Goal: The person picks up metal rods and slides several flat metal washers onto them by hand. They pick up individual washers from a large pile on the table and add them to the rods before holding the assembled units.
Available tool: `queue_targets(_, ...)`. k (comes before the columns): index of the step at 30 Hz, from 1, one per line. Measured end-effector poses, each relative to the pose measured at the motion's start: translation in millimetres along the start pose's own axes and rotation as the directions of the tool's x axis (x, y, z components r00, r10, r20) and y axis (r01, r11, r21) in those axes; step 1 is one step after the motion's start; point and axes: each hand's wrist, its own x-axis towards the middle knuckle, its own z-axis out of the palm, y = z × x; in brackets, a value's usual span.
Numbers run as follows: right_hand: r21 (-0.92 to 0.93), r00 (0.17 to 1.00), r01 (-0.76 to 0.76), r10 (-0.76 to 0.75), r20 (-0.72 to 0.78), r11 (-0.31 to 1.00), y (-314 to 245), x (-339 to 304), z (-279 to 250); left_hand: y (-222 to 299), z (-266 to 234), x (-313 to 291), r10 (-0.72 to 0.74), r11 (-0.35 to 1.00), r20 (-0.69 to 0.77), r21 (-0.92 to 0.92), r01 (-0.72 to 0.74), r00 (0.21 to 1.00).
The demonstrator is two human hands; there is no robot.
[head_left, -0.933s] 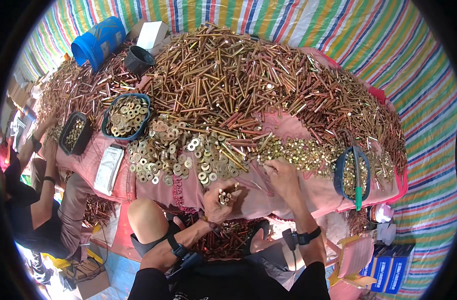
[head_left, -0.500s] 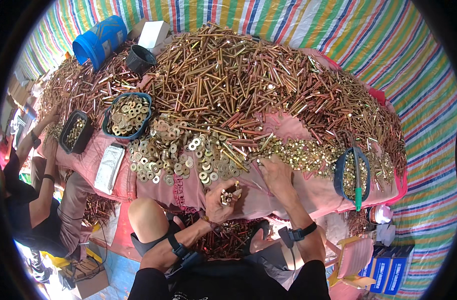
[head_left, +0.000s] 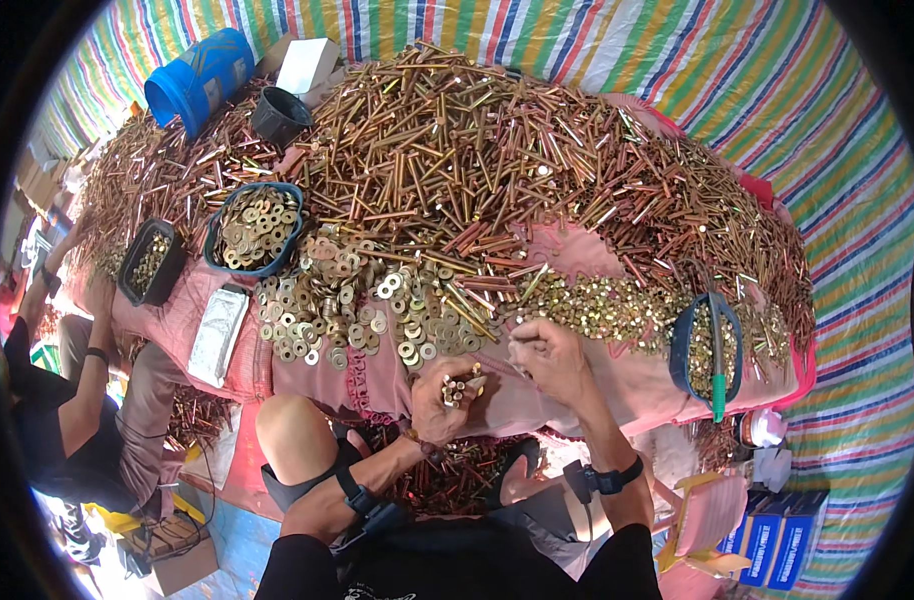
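Observation:
My left hand (head_left: 437, 408) is closed around a bundle of several bolts (head_left: 457, 388), their ends pointing up and toward the right. To its right, my right hand (head_left: 555, 362) hovers at the near edge of a heap of small brass-coloured nuts (head_left: 607, 308). Its thumb and fingers are pinched together, and what they hold, if anything, is too small to make out. Flat round washers (head_left: 432, 325) lie spread just beyond my left hand. Behind them rises a big pile of long coppery bolts (head_left: 427, 150).
A blue basket of washers (head_left: 257, 230), a dark tub of small parts (head_left: 152, 262) and a silver packet (head_left: 220, 338) sit at left. On the right, a green-handled tool (head_left: 718, 370) lies across a nut basket (head_left: 689, 348). Another person's arm (head_left: 87, 370) works at far left.
My right hand has drawn slightly back from the nuts toward me, fingers pinched. My left hand stays around the bolts, turned a little. The other person's hand at left has moved.

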Motion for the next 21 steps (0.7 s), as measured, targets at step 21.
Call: queue_targets(21, -0.054, 0.933, 0.350, -0.343, 0.107, 0.935, -25.4, -18.2, 14.9, -0.4, -0.1, 1.8, 0.086, 0.996, 0.022, 0.005, -0.087, 0.996)
